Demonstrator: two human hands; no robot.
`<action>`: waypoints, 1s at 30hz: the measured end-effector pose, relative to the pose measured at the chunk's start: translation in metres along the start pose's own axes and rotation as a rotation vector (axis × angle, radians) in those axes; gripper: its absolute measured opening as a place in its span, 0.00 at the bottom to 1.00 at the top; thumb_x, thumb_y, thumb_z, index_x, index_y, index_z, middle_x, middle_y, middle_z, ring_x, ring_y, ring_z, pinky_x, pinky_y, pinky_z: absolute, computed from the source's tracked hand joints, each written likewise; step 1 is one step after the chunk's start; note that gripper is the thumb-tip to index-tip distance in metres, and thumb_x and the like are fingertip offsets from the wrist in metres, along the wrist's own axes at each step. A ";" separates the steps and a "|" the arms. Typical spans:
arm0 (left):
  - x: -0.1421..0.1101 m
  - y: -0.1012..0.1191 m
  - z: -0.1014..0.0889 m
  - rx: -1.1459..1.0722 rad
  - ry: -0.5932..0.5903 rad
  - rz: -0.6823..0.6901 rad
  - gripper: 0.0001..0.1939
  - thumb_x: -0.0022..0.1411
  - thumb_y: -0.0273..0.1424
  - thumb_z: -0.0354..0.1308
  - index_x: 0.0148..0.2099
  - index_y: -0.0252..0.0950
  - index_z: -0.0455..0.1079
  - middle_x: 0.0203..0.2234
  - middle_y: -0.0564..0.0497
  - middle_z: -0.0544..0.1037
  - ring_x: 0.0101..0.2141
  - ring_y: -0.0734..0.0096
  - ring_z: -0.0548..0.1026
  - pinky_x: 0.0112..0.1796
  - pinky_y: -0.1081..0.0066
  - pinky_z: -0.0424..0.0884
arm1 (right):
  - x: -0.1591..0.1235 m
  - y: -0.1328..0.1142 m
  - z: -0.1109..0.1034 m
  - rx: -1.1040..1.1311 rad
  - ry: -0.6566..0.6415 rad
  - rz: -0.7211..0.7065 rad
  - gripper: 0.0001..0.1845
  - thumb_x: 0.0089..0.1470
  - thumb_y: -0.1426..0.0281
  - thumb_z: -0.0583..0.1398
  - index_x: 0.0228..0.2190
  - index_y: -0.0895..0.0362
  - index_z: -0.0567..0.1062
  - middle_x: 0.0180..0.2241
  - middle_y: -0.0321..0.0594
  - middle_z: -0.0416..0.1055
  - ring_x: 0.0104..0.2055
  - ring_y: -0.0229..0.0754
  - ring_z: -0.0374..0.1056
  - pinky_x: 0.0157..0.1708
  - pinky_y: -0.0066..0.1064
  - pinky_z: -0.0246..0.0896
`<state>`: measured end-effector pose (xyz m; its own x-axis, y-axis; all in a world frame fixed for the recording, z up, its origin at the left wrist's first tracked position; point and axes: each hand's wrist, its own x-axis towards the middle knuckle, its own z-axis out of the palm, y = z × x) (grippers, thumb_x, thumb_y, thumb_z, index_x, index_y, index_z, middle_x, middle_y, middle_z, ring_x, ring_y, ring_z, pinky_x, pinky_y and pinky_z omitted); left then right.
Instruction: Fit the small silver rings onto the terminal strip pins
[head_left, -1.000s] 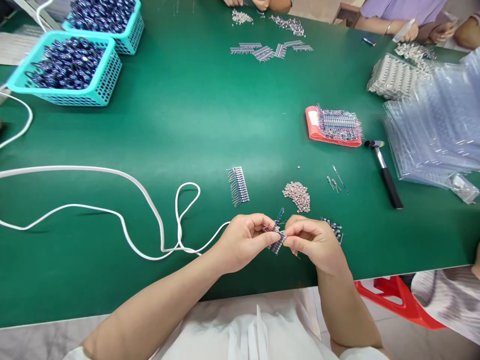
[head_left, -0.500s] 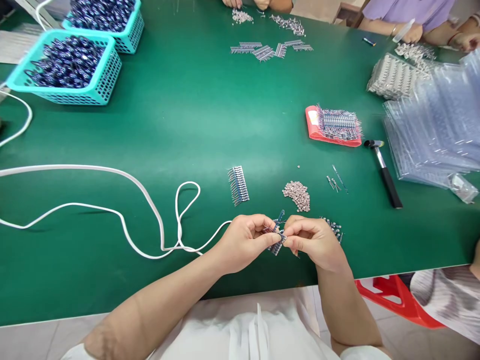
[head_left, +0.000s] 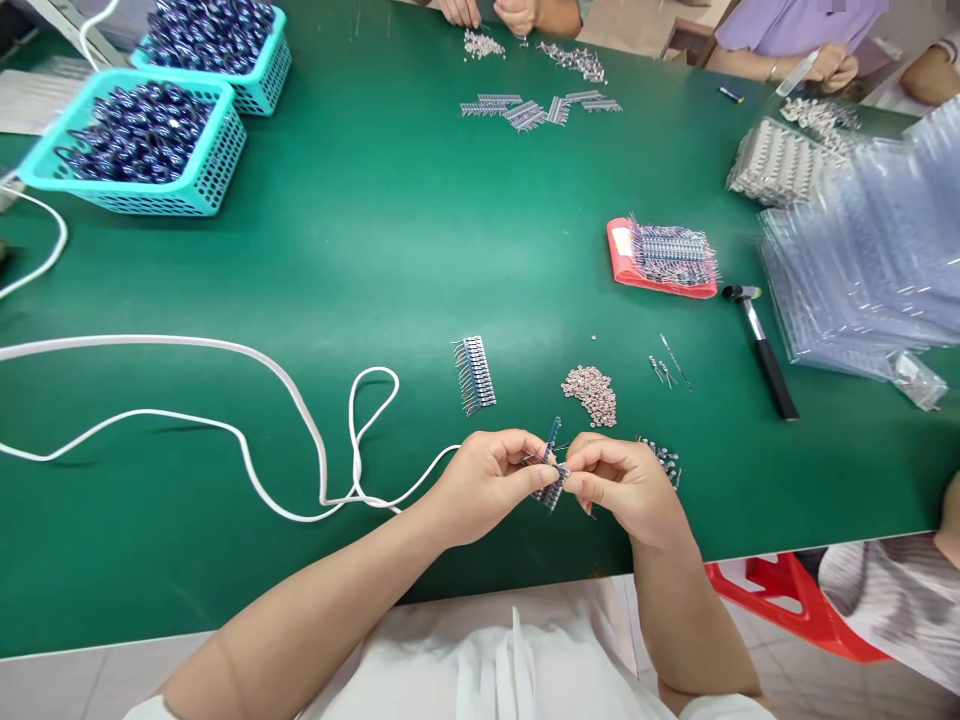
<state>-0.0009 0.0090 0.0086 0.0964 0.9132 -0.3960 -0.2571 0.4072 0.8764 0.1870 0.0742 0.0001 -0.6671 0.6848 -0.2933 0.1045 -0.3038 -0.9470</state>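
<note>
Between thumb and fingers, my left hand (head_left: 487, 487) pinches a small dark-blue strip of parts with thin metal leads (head_left: 553, 494); a narrow end sticks up past the fingertips. My right hand (head_left: 626, 485) is closed at the strip's right end, thumb and fingers pressed together there; what they grip is mostly hidden. A similar strip with wire leads (head_left: 475, 376) lies on the table beyond my left hand. Farther off from my right hand is a heap of tiny pinkish rings (head_left: 591, 396). Small metal pieces (head_left: 664, 462) lie partly behind that hand.
A black-handled hammer (head_left: 769, 365), a red packet (head_left: 622, 262) topped with leaded strips, and stacked clear plastic trays (head_left: 847, 270) lie to the right. White cable (head_left: 281, 378) loops across the left. Turquoise baskets (head_left: 217, 160) hold shiny dark-blue pieces. Other people's hands (head_left: 517, 14) work across the table.
The view has shifted slightly. My hands keep nearly the same pose around the strip. Across the table, other people's hands have moved a little.
</note>
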 end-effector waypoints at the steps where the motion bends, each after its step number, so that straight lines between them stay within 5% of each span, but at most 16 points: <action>1: 0.001 0.000 0.000 -0.018 0.004 -0.008 0.07 0.55 0.31 0.64 0.31 0.32 0.71 0.23 0.53 0.73 0.26 0.72 0.72 0.32 0.70 0.69 | 0.000 -0.001 0.000 -0.018 0.002 -0.008 0.06 0.51 0.67 0.67 0.29 0.57 0.78 0.29 0.35 0.66 0.23 0.32 0.64 0.20 0.25 0.63; 9: 0.000 -0.001 -0.003 0.080 0.020 0.002 0.06 0.58 0.32 0.63 0.34 0.33 0.73 0.26 0.52 0.76 0.28 0.72 0.73 0.33 0.71 0.69 | -0.001 -0.005 -0.001 -0.071 0.009 -0.051 0.06 0.53 0.66 0.65 0.34 0.54 0.77 0.32 0.37 0.67 0.31 0.36 0.64 0.26 0.27 0.61; 16: -0.002 0.001 -0.005 0.143 -0.021 0.054 0.06 0.58 0.31 0.62 0.37 0.34 0.72 0.29 0.50 0.78 0.31 0.70 0.76 0.36 0.69 0.72 | 0.001 -0.001 -0.003 -0.093 0.015 -0.032 0.08 0.54 0.63 0.65 0.29 0.55 0.77 0.27 0.36 0.67 0.27 0.36 0.61 0.23 0.27 0.57; 30: 0.000 0.006 -0.010 -0.150 -0.171 -0.060 0.14 0.54 0.29 0.67 0.42 0.34 0.68 0.25 0.54 0.78 0.28 0.73 0.77 0.34 0.71 0.72 | 0.001 0.001 -0.004 -0.083 -0.003 0.076 0.11 0.52 0.62 0.64 0.28 0.57 0.75 0.22 0.32 0.65 0.23 0.34 0.59 0.22 0.26 0.54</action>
<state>-0.0118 0.0114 0.0110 0.2744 0.8820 -0.3830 -0.3846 0.4657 0.7970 0.1899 0.0774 -0.0013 -0.6569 0.6602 -0.3641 0.2150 -0.2988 -0.9298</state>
